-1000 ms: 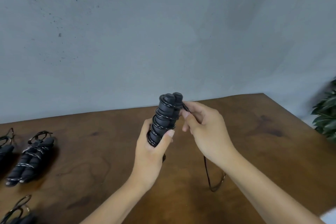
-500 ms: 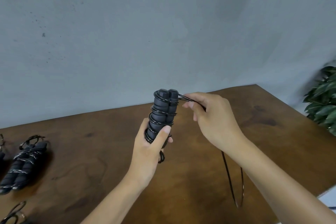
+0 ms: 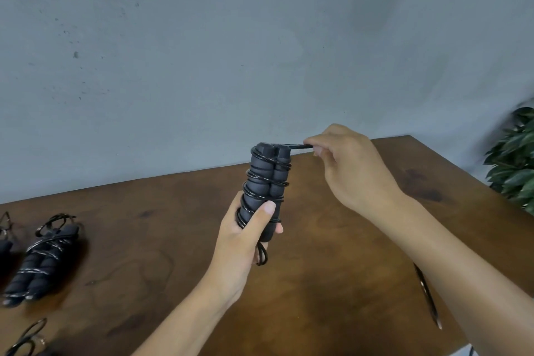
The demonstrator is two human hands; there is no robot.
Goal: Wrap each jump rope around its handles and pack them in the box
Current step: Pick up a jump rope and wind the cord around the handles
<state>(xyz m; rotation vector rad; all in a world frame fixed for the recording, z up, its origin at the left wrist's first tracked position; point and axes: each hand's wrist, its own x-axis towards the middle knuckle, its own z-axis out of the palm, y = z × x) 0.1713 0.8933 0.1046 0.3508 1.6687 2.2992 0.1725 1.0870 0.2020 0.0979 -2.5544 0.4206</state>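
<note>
Since 0.5 s ago, the right hand has drawn the black rope farther right and slightly up from the tops of the handles, so the strand between them now runs taut and nearly level. Its fingers are curled, pinching the rope at their tips. A loose length of rope shows below the right forearm, above the table.

The left hand grips the lower part of the 2 dark foam handles, which stand upright side by side, thumb pressed across the front. Several turns of rope ring the handles from top to grip, and a small loop hangs out beneath the left hand.

At the left of the wooden table lies a wrapped jump rope, already bound in crossing turns, with a loop at its far end. Part of another bundle shows at the left edge, and a rope loop sits at the bottom left corner. Behind the table rises a grey wall, and a leafy plant stands at the right edge.
</note>
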